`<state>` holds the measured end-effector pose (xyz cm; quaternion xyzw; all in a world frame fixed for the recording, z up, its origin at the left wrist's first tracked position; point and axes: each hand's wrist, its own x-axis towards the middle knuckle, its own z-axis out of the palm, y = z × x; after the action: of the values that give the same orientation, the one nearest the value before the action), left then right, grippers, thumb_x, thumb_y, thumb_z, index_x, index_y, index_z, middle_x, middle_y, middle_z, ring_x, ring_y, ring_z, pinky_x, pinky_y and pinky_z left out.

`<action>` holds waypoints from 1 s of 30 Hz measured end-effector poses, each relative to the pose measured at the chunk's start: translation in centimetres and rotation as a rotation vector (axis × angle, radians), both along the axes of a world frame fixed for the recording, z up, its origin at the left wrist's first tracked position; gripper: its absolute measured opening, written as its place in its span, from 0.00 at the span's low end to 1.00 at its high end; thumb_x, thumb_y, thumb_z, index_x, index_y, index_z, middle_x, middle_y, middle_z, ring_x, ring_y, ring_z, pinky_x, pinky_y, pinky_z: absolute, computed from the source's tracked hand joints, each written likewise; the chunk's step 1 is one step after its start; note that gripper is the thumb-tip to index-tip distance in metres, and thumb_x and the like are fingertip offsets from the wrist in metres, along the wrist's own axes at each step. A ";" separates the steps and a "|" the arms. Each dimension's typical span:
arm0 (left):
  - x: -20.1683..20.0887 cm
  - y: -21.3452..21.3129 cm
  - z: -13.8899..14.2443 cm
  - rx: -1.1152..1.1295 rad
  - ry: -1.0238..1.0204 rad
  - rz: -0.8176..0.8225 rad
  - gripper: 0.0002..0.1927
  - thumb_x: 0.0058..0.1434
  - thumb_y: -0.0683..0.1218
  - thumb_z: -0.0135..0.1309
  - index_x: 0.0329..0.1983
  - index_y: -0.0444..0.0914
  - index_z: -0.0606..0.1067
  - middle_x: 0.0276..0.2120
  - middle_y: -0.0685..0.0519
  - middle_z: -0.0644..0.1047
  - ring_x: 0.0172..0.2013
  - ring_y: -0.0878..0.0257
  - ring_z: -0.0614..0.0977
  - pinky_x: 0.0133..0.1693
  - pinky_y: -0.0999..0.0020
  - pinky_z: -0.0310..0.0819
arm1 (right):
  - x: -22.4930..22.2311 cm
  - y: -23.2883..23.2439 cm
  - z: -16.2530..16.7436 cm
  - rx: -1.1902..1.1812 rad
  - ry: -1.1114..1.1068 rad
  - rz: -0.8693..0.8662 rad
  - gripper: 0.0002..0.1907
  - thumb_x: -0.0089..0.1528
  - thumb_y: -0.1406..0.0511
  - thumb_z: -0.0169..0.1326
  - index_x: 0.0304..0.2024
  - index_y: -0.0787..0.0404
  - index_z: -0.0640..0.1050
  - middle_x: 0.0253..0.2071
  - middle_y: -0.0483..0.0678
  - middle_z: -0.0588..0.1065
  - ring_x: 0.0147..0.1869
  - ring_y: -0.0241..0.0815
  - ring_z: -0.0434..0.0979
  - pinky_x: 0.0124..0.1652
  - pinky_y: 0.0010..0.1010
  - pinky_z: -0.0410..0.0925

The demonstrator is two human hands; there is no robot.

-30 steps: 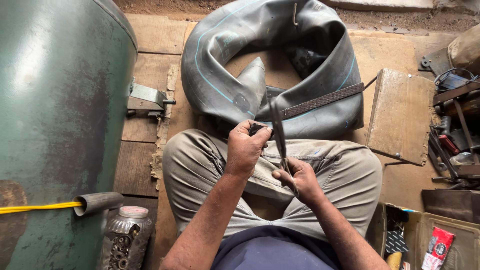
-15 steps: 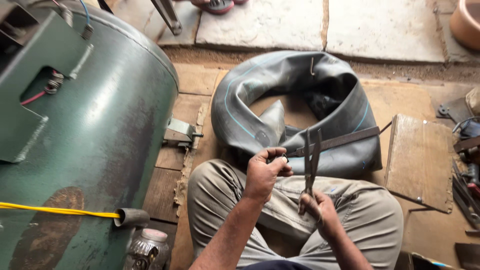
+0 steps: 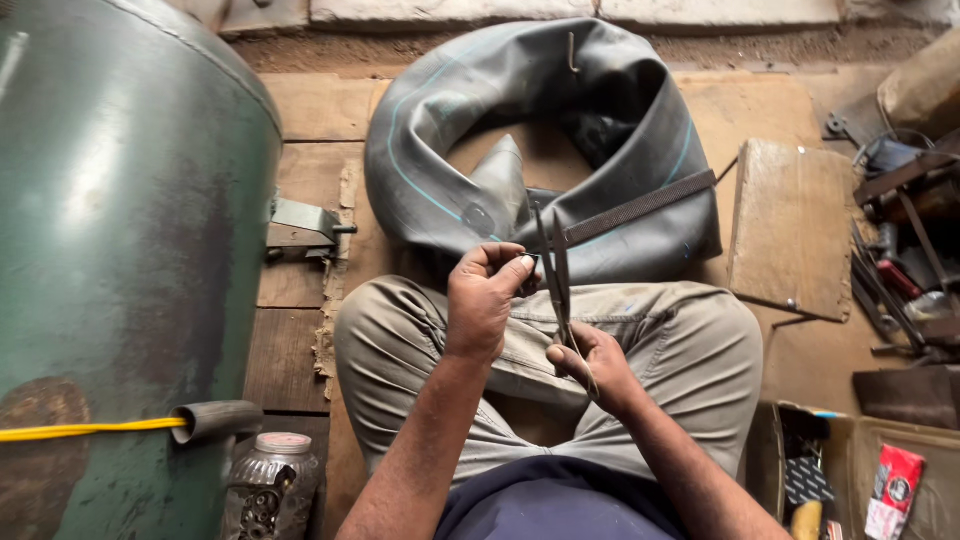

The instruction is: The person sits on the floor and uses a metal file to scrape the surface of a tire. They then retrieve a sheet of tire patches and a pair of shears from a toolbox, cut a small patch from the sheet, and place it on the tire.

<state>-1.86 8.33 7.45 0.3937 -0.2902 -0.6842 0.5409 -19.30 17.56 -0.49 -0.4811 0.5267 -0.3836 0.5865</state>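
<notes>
The right hand [image 3: 592, 362] grips long dark metal scissors [image 3: 556, 280], blades pointing up. The left hand [image 3: 484, 296] pinches a small dark piece [image 3: 532, 262] beside them, near the big floppy black rubber tube [image 3: 440, 150].

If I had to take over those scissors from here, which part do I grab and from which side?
Take the scissors by the handle end, low near the lap, where the right hand grips them now. They stand nearly upright, thin blades pointing away toward the inner tube, tips beside the left hand fingers. Coming from the right, body side, likely keeps you off the blades.
</notes>
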 end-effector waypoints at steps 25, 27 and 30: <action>-0.1 0.0 -1.0 0.021 -0.150 -0.004 0.06 0.59 0.36 0.61 0.39 0.31 0.77 0.33 0.52 0.79 0.32 0.69 0.80 0.38 0.74 0.78 | 0.9 -0.7 0.9 0.023 0.104 0.045 0.21 0.59 0.52 0.64 0.29 0.60 0.73 0.24 0.39 0.69 0.29 0.29 0.66 0.30 0.24 0.63; -0.1 0.1 -1.0 0.018 -0.160 -0.001 0.06 0.59 0.36 0.61 0.39 0.31 0.77 0.33 0.52 0.80 0.32 0.69 0.80 0.38 0.74 0.78 | 1.0 -0.7 0.9 0.030 0.088 0.041 0.20 0.58 0.52 0.64 0.29 0.60 0.73 0.24 0.39 0.70 0.29 0.29 0.66 0.30 0.24 0.63; -0.1 0.1 -1.1 0.021 -0.185 0.005 0.06 0.59 0.36 0.61 0.38 0.31 0.77 0.33 0.52 0.80 0.32 0.69 0.80 0.37 0.75 0.79 | 1.0 -0.7 0.7 0.036 0.104 0.038 0.20 0.58 0.53 0.64 0.28 0.60 0.73 0.24 0.39 0.70 0.28 0.29 0.67 0.29 0.24 0.63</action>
<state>-1.92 8.40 6.39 0.4616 -0.3308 -0.6467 0.5092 -18.25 16.83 0.25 -0.4999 0.5541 -0.3373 0.5739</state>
